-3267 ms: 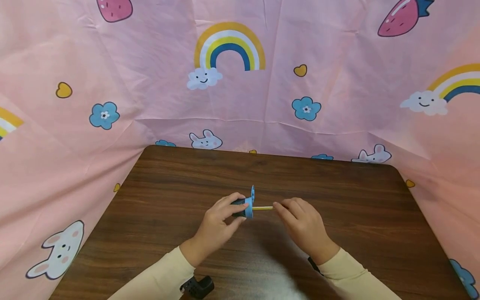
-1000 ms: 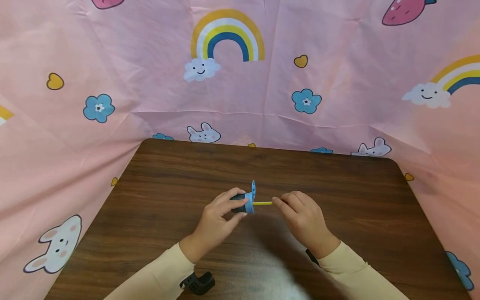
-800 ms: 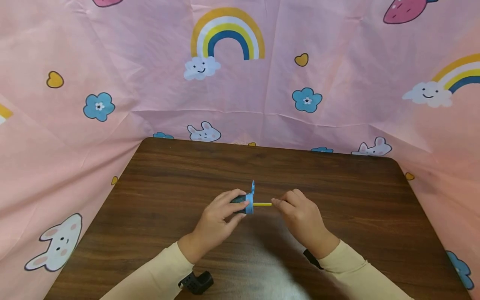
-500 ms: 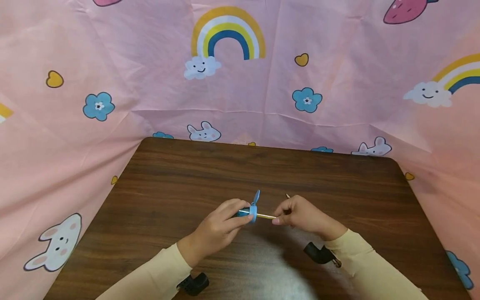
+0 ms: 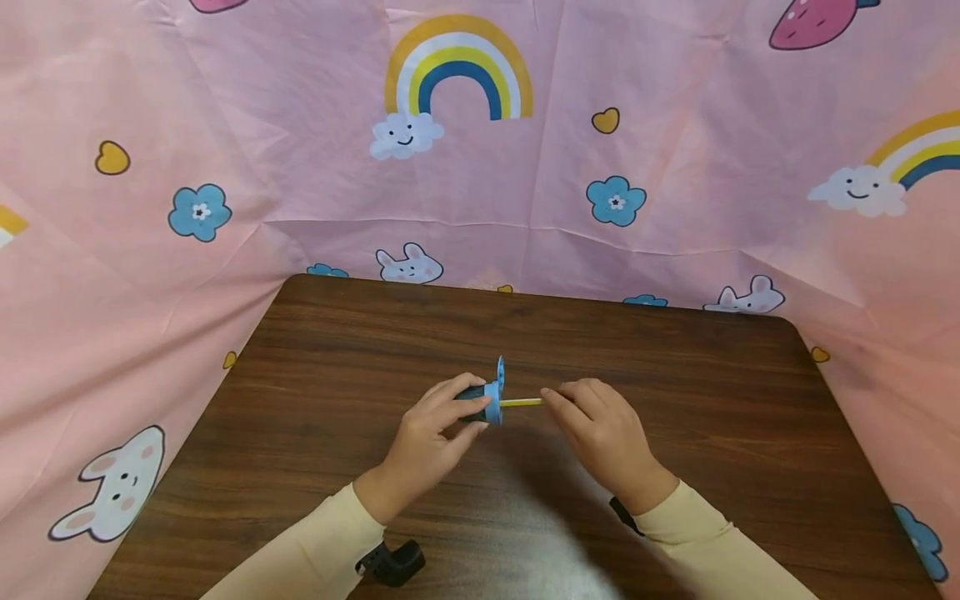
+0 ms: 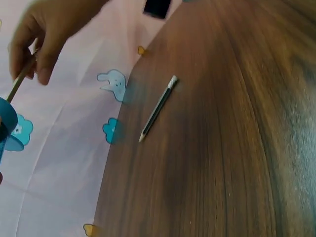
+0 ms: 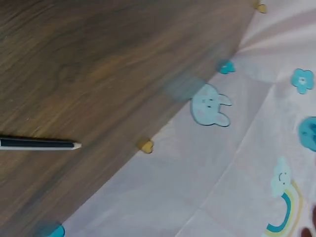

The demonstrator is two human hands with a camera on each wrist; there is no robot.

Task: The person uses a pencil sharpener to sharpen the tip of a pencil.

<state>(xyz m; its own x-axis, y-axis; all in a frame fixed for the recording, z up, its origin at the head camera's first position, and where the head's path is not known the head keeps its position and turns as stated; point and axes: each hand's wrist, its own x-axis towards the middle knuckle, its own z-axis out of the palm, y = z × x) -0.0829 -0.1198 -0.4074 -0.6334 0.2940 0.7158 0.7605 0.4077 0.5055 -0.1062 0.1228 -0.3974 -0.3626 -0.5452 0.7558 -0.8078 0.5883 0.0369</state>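
My left hand [image 5: 427, 442] grips a small pencil sharpener [image 5: 492, 403] with a dark body and light blue rim, its blue lid flipped up. A yellow pencil [image 5: 521, 402] stands in the sharpener's opening, lying level and pointing left. My right hand [image 5: 603, 429] pinches the pencil's other end. In the left wrist view the right hand [image 6: 47, 37] holds the pencil [image 6: 20, 79] above the sharpener's blue rim [image 6: 7, 116]. The right wrist view catches only blurred fingertips [image 7: 308, 232] at its corner.
A second, dark pencil [image 6: 158, 108] lies on the brown wooden table [image 5: 375, 333]; the right wrist view shows this pencil [image 7: 39, 143] too, while in the head view it is hidden by the right hand. A pink patterned cloth [image 5: 300, 125] hangs round the table's back and sides.
The pencil has turned about its length. Half a second ago the right hand was twisted and both hands sat lower; now the right hand has rolled back and both are slightly farther up.
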